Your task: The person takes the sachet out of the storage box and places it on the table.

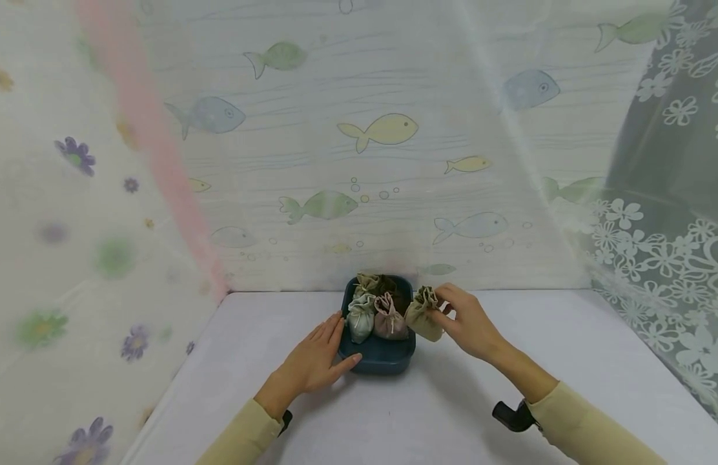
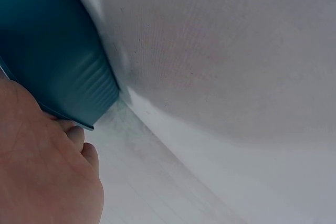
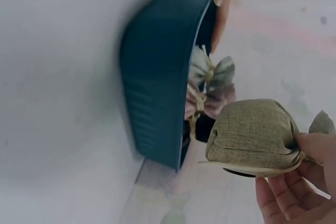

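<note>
My right hand (image 1: 466, 323) pinches the gathered neck of an olive-beige cloth drawstring pouch (image 1: 423, 323). The pouch hangs by the right rim of a dark teal plastic basin (image 1: 382, 367); in the right wrist view its full, rounded body (image 3: 252, 135) faces the basin's opening. With fingers straight, my left hand (image 1: 314, 358) rests on the basin's left rim, thumb over the front edge. Inside the basin sit a pale grey-green pouch (image 1: 361, 321), a dusty pink pouch (image 1: 390, 324) and, behind them, an olive pouch (image 1: 367, 283). Something dark beside that one is partly hidden.
A white-covered table (image 1: 266, 316) carries the basin near its back edge. Behind stands a sheer curtain (image 1: 382, 168) printed with fish. Flowered curtains (image 1: 80, 258) hang at the left, and lace-like netting (image 1: 678, 239) at the right.
</note>
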A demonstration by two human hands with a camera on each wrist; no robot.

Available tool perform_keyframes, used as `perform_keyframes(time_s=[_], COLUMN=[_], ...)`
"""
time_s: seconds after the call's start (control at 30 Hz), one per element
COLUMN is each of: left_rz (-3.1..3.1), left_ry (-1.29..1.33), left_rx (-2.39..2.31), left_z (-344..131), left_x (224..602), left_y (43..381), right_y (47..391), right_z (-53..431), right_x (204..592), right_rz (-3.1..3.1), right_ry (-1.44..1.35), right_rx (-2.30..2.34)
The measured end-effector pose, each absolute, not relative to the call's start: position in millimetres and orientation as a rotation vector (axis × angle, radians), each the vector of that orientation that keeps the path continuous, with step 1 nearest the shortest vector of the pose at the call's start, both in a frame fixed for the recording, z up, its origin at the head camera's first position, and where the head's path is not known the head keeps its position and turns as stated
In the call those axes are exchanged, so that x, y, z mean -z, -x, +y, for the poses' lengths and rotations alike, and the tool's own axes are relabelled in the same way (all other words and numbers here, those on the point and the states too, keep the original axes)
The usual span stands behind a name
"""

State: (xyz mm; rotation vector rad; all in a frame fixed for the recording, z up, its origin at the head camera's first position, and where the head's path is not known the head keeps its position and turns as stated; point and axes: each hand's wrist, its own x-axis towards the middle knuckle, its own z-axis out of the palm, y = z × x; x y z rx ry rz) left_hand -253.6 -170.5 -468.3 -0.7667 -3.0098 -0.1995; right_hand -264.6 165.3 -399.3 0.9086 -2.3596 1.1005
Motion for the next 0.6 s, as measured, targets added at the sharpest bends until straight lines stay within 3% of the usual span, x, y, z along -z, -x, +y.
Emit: perform_keyframes(time_s=[0.6], left_rz=[-3.012], left_ry=[0.768], left_rx=[0.221], left_z=[-171], left_x=[470], left_y=[255], right_y=[291], right_z=[219], right_x=[413], right_rz=[-2.373], right_ry=[-0.717], right_rx=[-0.991])
